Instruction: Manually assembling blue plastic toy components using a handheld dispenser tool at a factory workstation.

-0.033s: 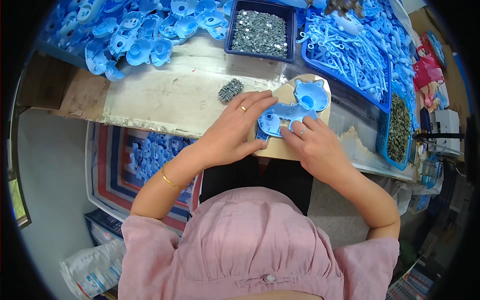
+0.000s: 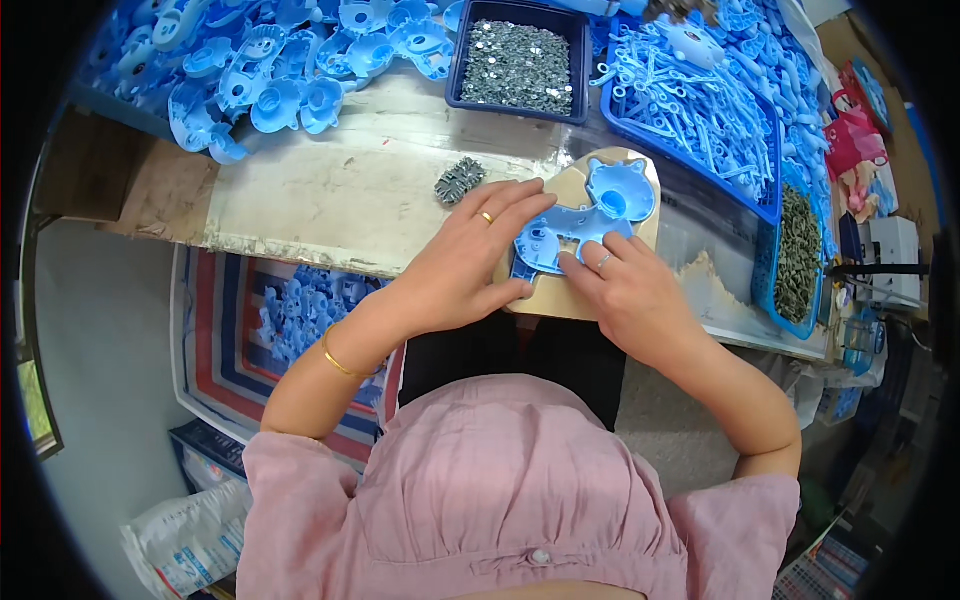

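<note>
A light-blue plastic shell (image 2: 575, 220), with a rounded, eared cup at its upper right end, lies hollow side up on a tan holder block (image 2: 556, 300). My left hand (image 2: 455, 258) rests at the shell's left side, its fingers stretched over the edge and its thumb apart, close to the block's near left corner. At the shell's near right edge is my right hand (image 2: 635, 298), fingers bent and pressed together at the tips. Whatever those fingertips hold, if anything, is hidden. Beside my left fingers sits a small heap of dark metal parts (image 2: 460, 181).
Blue shells (image 2: 275, 95) are piled at the far left. A dark blue bin (image 2: 452, 90) of small metal pieces stands behind the block. To its right are a blue basket (image 2: 690, 178) of thin blue parts and a light-blue basket (image 2: 768, 295) of metal parts. A striped bag (image 2: 215, 330) stands below the table.
</note>
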Motion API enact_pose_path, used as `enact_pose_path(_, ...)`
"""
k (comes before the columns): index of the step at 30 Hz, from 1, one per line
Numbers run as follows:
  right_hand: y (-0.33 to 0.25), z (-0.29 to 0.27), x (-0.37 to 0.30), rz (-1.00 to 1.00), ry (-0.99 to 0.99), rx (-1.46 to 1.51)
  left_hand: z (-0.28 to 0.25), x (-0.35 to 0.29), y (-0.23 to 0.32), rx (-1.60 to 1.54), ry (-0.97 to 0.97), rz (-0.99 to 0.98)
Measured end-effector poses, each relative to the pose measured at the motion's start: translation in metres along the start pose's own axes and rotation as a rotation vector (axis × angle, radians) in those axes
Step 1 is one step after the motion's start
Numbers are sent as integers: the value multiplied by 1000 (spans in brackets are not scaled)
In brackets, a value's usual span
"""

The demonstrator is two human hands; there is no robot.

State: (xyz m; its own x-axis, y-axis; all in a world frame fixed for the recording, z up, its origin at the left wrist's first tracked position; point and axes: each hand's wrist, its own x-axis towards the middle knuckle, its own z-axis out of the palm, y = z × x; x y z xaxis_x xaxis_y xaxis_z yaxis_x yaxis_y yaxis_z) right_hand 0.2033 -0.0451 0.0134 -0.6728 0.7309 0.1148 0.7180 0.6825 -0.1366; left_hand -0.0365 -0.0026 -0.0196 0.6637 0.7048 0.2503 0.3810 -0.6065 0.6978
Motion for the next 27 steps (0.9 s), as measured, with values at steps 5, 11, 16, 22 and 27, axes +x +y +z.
enact_pose_path(5,11,-5,0,-16,-64,153,4,14,15,104,16,56)
enact_pose_path(11,92,-41,-5,531,397,238,9,13,20,218,-18,51)
enact_pose_path(16,180,-35,-18,511,552,-426,10,17,23,244,-36,56)
enact_pose_path(22,200,-52,-20,624,856,197,10,17,23,270,-46,64)
enact_pose_path(27,176,-73,-50,820,1093,951,9,22,30,278,20,66)
